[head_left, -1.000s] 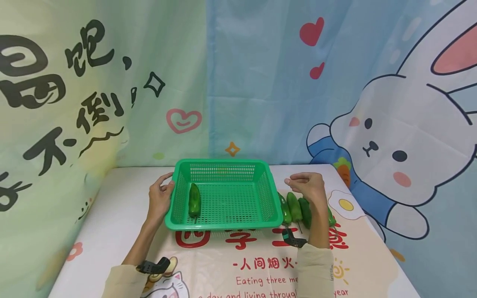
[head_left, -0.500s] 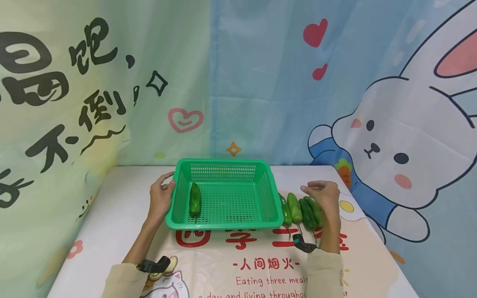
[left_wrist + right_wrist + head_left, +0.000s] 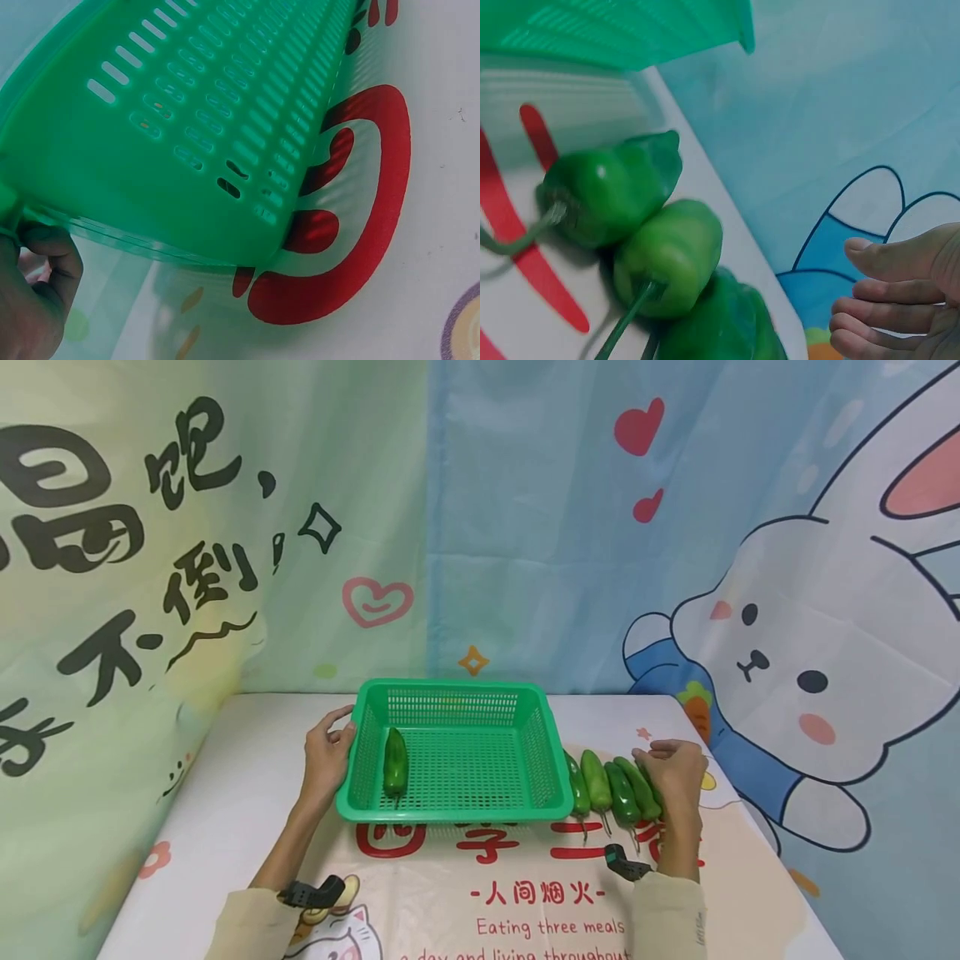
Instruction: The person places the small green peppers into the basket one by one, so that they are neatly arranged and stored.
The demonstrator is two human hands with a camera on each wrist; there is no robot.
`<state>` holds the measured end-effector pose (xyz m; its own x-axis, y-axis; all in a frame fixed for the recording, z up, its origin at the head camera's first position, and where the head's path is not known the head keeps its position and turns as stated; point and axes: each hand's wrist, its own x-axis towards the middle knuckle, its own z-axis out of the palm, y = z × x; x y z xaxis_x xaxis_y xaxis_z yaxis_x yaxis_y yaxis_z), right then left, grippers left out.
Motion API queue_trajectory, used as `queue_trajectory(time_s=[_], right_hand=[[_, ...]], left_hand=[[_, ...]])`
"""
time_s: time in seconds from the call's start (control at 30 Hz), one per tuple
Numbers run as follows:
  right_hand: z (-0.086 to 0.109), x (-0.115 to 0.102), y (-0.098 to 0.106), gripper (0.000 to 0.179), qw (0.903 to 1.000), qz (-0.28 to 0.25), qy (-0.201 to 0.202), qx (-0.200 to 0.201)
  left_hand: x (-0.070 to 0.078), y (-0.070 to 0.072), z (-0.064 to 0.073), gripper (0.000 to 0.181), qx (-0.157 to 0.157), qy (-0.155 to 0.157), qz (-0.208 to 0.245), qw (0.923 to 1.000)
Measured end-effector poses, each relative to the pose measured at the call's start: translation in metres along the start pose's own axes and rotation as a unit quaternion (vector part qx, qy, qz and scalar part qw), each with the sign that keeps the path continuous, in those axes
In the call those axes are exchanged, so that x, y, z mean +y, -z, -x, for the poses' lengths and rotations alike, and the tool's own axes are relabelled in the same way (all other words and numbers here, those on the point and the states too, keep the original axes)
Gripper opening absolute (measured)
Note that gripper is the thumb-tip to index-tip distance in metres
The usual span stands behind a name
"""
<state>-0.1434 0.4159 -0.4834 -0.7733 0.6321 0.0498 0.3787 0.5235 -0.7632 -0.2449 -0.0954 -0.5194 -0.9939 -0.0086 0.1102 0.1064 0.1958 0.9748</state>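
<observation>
My left hand [image 3: 326,762] grips the left rim of a green plastic basket [image 3: 454,816], thumb and fingers pinching the edge in the left wrist view. One green pepper [image 3: 395,764] lies inside the basket, near its left wall. To the basket's right, several green peppers [image 3: 597,781] lie side by side with stems toward the front. My right hand [image 3: 675,774] is at the right end of that row and partly covers the last pepper. With fairly straight fingers and nothing in them, this hand [image 3: 904,296] appears apart from the peppers in the right wrist view.
A white table [image 3: 247,760] bears a printed mat [image 3: 547,893] with red characters. Behind it hangs a cartoon backdrop [image 3: 517,568] with a rabbit. The table's right edge is close beyond the right hand.
My right hand has moved right and nearer to me, from beside the basket to the far end of the pepper row, uncovering more peppers. The left hand stays on the basket.
</observation>
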Motion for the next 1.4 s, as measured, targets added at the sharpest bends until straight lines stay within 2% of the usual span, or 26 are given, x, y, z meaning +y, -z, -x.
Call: queue_trajectory(time_s=[0.1,0.4,0.63,0.93,1.4], right_hand=[[0.001,0.007,0.000,0.045,0.9999,0.001,-0.015,0.006],[-0.004,0.023,-0.005,0.053,0.9992,0.019,-0.028,0.023],[-0.006,0.036,-0.005,0.048,0.9984,0.034,-0.043,0.013],[-0.007,0.048,-0.007,0.045,0.9980,0.047,-0.035,0.025],[-0.010,0.061,-0.006,0.045,0.9974,0.066,-0.030,-0.007]], left_hand=[[-0.005,0.000,0.000,0.044,0.000,-0.007,-0.001,1.0000],[-0.003,0.001,0.001,0.044,0.007,-0.024,-0.006,0.9997],[-0.003,0.001,0.002,0.043,0.010,-0.023,-0.009,0.9996],[-0.001,0.001,0.001,0.044,0.004,-0.021,0.000,0.9998],[-0.001,0.000,0.001,0.044,0.004,-0.017,0.002,0.9998]])
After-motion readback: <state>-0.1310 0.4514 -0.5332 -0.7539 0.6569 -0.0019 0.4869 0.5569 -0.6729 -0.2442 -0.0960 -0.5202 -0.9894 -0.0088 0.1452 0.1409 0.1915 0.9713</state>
